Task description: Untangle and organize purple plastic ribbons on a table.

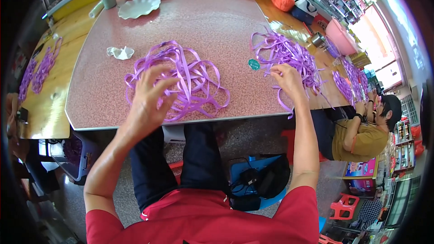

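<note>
The loose, looped pile of glossy purple ribbon (185,86) lies near the front edge of the pink speckled tabletop (203,22), directly before the person, and serves as the reference point. The left hand (150,97) is over the left part of the pile, fingers spread wide; contact with a strand cannot be confirmed. The right hand (290,82) is well to the right of the pile, at the near-left margin of a dense, tangled heap of purple ribbon (294,58); its thumb and fingertips are drawn narrowly together, and whether a strand is pinched there cannot be told. Between pile and heap lies a round teal tag (254,64). Just beyond the pile's left side is a crumpled white tissue (120,53); farther beyond, a white scalloped plate (139,7). Far to the right of the pile, a co-worker in a mustard shirt (361,138) is at another batch of purple ribbon (355,79). On progress: the pile is in open loops, the heap closely packed, and no binding is visible on either. In this inspector's judgement the handling is part-way through, with both quantities substantial; which one is the finished portion cannot be established.
</note>
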A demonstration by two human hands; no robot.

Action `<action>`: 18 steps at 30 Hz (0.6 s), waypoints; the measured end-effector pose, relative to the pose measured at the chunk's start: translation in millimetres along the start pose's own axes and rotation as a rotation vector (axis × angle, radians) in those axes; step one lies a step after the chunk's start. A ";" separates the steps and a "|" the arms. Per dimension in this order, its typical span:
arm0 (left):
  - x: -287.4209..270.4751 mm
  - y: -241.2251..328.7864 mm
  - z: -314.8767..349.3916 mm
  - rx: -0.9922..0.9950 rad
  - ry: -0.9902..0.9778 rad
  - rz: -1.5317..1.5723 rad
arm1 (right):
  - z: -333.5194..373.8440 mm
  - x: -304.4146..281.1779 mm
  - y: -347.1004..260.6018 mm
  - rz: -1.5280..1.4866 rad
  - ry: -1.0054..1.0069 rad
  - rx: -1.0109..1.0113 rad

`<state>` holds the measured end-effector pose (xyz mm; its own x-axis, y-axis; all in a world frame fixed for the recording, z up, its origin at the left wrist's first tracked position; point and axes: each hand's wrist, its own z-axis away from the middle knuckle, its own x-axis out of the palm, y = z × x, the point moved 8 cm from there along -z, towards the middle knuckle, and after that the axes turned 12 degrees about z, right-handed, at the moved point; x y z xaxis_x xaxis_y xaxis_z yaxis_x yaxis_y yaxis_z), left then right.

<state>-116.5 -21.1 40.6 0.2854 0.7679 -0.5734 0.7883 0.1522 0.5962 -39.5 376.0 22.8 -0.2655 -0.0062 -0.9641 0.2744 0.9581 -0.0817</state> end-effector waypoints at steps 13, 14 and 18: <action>10.7 3.9 -23.2 0.048 -0.030 0.141 | -52.6 -41.3 -89.6 -1.128 0.088 -0.022; 9.0 1.9 -32.0 0.077 0.002 0.153 | -55.8 -51.5 -104.6 -1.166 0.077 -0.103; 0.1 -47.4 -69.4 0.064 0.013 0.153 | -65.1 -53.2 -140.3 -1.233 0.063 -0.079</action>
<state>-191.7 15.0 51.2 0.3984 0.7870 -0.4711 0.7695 -0.0072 0.6387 -124.1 260.5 102.0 -0.3514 -0.9049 -0.2401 -0.2461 0.3367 -0.9089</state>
